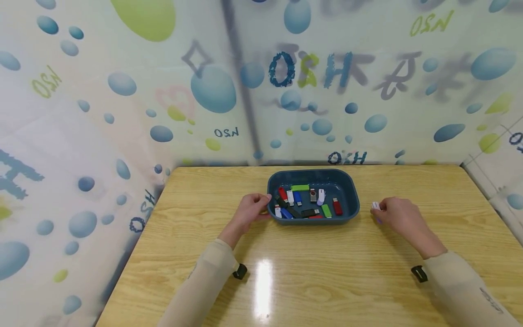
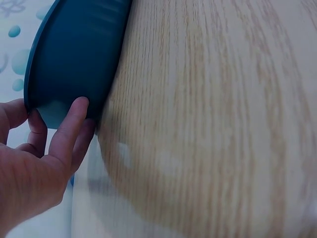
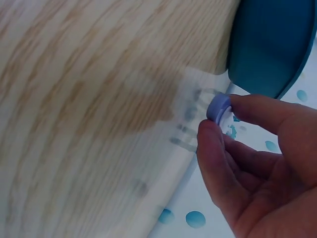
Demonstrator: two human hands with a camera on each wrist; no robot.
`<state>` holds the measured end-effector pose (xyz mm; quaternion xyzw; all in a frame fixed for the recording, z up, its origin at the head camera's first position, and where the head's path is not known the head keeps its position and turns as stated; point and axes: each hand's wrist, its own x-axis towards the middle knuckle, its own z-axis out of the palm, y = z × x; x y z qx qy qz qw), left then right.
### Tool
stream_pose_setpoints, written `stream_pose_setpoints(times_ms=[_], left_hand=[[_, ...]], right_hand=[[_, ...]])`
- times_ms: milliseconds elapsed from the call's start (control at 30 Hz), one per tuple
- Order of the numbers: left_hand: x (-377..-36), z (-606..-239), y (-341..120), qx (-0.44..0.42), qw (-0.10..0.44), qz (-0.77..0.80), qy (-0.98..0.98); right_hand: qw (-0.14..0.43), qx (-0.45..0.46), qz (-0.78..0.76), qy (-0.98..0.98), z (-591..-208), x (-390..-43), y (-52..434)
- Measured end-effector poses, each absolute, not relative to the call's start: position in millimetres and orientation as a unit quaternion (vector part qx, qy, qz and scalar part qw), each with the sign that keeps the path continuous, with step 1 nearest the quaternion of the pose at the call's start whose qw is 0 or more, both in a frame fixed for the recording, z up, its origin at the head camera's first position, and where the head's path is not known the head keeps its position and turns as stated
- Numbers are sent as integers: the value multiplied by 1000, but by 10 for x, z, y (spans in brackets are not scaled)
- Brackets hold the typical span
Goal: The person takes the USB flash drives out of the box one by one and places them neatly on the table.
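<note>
A dark blue tray (image 1: 352, 187) sits at the middle of the wooden table and holds several USB sticks (image 1: 307, 202) in red, green, blue, black and white. My left hand (image 1: 260, 206) grips the tray's left rim; in the left wrist view its fingers (image 2: 67, 126) curl against the tray's corner (image 2: 74, 49). To the right of the tray, my right hand (image 1: 385, 212) pinches a small white and lilac USB stick (image 1: 375, 206) just above the tabletop. In the right wrist view, thumb and forefinger (image 3: 225, 121) hold that stick (image 3: 218, 106) beside the tray (image 3: 270, 44).
The wooden table (image 1: 310, 272) runs from the patterned curtain wall (image 1: 253, 91) at the back to the near edge. Bare tabletop lies on both sides of the tray and in front of it. The table's left edge borders more curtain.
</note>
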<state>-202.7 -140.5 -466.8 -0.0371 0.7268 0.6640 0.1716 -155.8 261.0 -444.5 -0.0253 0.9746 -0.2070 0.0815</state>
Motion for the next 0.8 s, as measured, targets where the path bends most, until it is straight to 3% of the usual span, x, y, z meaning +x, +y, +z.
stream_pose_setpoints(times_ms=[300,800], left_hand=[[-2026,-4684,-1404,-42,169,667,725],[-2020,-4690,-1394,-40,165,663,729]], right_hand=[[100,-18,-192,976,-4472,-1590,2580],[72,-27,-181,980,-4544,-1589,2567]])
